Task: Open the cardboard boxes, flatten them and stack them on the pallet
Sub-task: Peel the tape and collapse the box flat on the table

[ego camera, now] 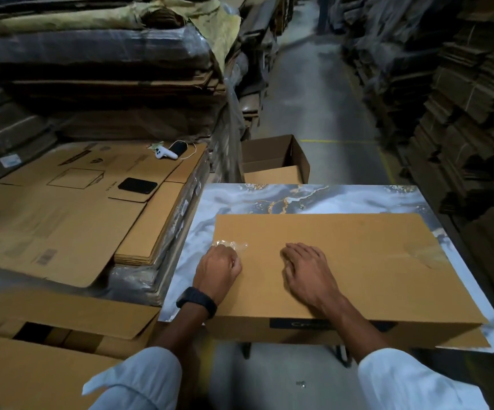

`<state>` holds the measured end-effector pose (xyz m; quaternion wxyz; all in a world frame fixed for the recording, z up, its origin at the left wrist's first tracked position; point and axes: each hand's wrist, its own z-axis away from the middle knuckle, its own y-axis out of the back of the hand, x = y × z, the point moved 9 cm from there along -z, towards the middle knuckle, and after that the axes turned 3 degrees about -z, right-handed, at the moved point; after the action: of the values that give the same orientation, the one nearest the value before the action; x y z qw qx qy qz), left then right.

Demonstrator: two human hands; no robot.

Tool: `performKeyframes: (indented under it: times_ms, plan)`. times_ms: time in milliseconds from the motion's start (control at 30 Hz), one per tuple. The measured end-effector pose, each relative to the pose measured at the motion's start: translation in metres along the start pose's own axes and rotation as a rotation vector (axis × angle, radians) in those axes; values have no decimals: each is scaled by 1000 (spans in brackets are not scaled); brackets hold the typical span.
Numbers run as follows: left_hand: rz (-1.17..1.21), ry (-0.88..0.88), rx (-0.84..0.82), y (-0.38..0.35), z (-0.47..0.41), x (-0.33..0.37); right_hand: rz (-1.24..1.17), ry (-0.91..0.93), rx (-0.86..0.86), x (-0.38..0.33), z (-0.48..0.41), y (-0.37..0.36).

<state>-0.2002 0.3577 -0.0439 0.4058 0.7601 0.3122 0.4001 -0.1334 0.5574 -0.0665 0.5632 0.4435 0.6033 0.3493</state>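
Left hand (218, 269) pinching clear tape (230, 247), right hand (309, 272) open-palmed on cardboard box (358, 261) atop marbled table (269, 199).

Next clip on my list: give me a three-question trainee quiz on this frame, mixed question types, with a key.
1. True or false: the cardboard box on the marble-patterned table is already flattened.
2. Multiple choice: the left hand is at A) the clear tape near the box's left edge, B) the black phone, C) the open box behind the table.
3. Fill in: the right hand rests palm down on the box's ____.

Key
1. False; it stands closed, its front wall showing.
2. A
3. top
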Motion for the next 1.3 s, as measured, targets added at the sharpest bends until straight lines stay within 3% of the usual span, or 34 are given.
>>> performKeyframes:
  times_ms: [300, 700, 800, 900, 967, 1033, 1067, 1133, 1200, 1300]
  plan:
    - [700, 799, 142, -4, 27, -74, -22, -65, 28, -2, 2, -1]
    - [1662, 1280, 216, -47, 54, -114, -21, -78, 26, 0, 2, -3]
    - [1715, 1399, 117, -54, 64, -116, -22, -82, 17, 0, 2, -3]
    - [1729, 1515, 141, -53, 74, -130, -42, -74, -3, 2, 2, 0]
    - [1478, 1458, 153, -39, 69, -145, -58, -62, -3, 8, 5, 6]
    - [822, 1264, 158, 1, 57, -147, -36, -55, 0, 21, 10, 15]
    - [597, 1079, 287, 28, 45, -133, -13, -55, 7, 30, 13, 21]
    - [573, 613, 402, 55, 22, -68, 42, -61, 35, 51, 21, 34]
    - [552, 202, 142, 30, 6, 9, 94, -87, 74, 79, 29, 50]
    - [300, -221, -311, -49, 11, 109, 156, -165, 154, 127, 44, 72]
